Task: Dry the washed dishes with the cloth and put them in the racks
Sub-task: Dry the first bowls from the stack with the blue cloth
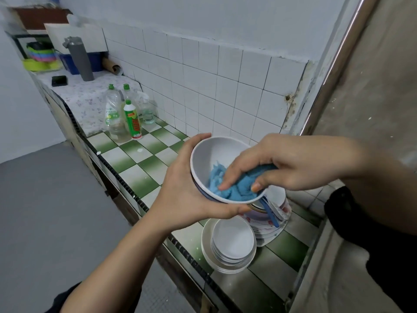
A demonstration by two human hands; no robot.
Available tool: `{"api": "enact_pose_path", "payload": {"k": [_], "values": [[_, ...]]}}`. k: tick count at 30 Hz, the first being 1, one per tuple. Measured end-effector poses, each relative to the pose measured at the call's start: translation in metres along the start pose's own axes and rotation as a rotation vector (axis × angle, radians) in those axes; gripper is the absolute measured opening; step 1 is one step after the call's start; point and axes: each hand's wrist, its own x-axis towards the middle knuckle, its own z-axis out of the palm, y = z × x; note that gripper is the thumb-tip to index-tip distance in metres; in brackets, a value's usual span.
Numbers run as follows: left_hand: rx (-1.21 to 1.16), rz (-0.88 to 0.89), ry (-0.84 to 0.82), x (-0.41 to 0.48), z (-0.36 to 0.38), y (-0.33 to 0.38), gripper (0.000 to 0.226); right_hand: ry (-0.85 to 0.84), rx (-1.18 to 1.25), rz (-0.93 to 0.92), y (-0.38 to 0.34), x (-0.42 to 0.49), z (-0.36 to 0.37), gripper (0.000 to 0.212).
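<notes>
The drying step is in hand: the left hand (191,195) cups a white bowl (214,154) from outside, thumb curled over the far rim and fingers closed under its base, tilting it toward the person above the desk (135,159). The right hand (275,163) is closed on a bunched blue cloth (234,188) and presses it into the near, lower part of the bowl's inside. Just below the bowl, on the desk, stands a stack of white bowls (232,242), and beside that stack, partly hidden behind the bowl, a pile of patterned plates (277,213) with a blue utensil handle showing. Farther along the desk from the bowl stand several soap bottles (132,118). No rack is in view, so I judge the next move calls for wiping round the rest of the inside and the outside, then turning to find the rack.
</notes>
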Motion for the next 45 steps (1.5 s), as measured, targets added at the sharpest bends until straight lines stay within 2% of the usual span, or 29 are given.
{"api": "enact_pose_path", "payload": {"k": [3, 5, 8, 10, 13, 16, 18, 20, 23, 25, 28, 30, 33, 36, 39, 41, 45], "values": [[-0.055, -0.002, -0.102, 0.007, -0.008, 0.001, 0.115, -0.068, -0.338, -0.196, 0.009, 0.019, -0.002, 0.031], [-0.076, -0.005, -0.174, 0.010, -0.011, 0.005, 0.112, -0.009, -0.494, -0.338, 0.008, 0.024, -0.004, 0.032], [-0.082, -0.003, -0.223, 0.012, -0.017, 0.010, 0.103, 0.080, -0.598, -0.445, -0.001, 0.023, -0.009, 0.032], [-0.080, 0.003, -0.212, 0.011, -0.020, 0.010, 0.109, 0.035, -0.559, -0.360, -0.004, 0.019, -0.011, 0.038], [-0.050, 0.010, -0.104, 0.007, -0.017, 0.007, 0.111, -0.194, -0.389, -0.062, -0.014, 0.012, -0.019, 0.043], [-0.023, -0.010, -0.055, 0.004, -0.009, 0.004, 0.108, -0.292, -0.207, -0.008, -0.015, 0.008, -0.028, 0.041], [0.000, -0.011, -0.052, 0.004, -0.006, 0.002, 0.109, -0.311, -0.229, 0.005, -0.010, 0.009, -0.028, 0.042], [-0.030, -0.014, -0.077, 0.005, -0.009, 0.001, 0.109, -0.287, -0.464, -0.055, -0.007, 0.010, -0.022, 0.050], [-0.168, -0.075, -0.245, 0.006, -0.016, 0.004, 0.100, -0.040, -1.012, -0.361, -0.006, 0.013, -0.014, 0.048], [-0.226, -0.129, -0.353, 0.005, -0.018, 0.005, 0.089, 0.014, -1.111, -0.439, -0.009, 0.011, -0.013, 0.040], [-0.251, -0.165, -0.338, 0.001, -0.019, 0.005, 0.096, -0.017, -1.083, -0.375, -0.012, 0.006, -0.009, 0.048], [-0.191, -0.128, -0.263, -0.001, -0.019, 0.003, 0.102, -0.081, -0.914, -0.242, -0.016, 0.003, -0.010, 0.056], [-0.062, -0.057, -0.204, -0.002, -0.018, 0.003, 0.107, -0.303, -0.441, 0.036, -0.024, -0.004, -0.017, 0.051], [0.026, -0.035, -0.187, -0.002, -0.014, 0.001, 0.105, -0.343, -0.211, 0.116, -0.024, -0.007, -0.015, 0.044], [0.097, -0.035, -0.167, -0.003, -0.006, 0.000, 0.108, -0.284, 0.097, 0.236, -0.025, -0.002, -0.001, 0.043], [0.161, -0.026, -0.161, -0.003, -0.001, -0.002, 0.113, -0.167, 0.376, 0.301, -0.024, 0.004, 0.011, 0.037], [0.274, 0.054, -0.086, -0.004, 0.011, -0.008, 0.108, 0.173, 1.213, 0.473, -0.017, 0.015, 0.029, 0.022]]}}
